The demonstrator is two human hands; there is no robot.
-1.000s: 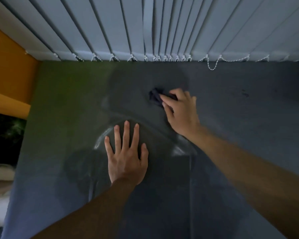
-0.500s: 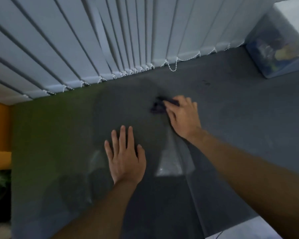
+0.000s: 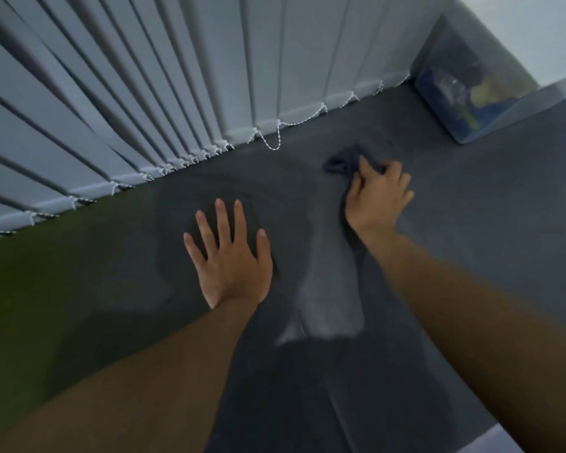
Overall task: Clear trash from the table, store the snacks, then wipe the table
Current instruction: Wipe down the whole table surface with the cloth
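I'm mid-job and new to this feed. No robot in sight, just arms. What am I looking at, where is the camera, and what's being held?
There is no machine here: these are a person's two bare arms. The single camera sits on the person's head, looking forward and down. The left hand lies flat, fingers spread, on the dark table. The right hand grips a dark cloth against it, farther off. Vertical blinds hang along the far edge. At far right stands a clear box; its colourful contents are too blurred to name.
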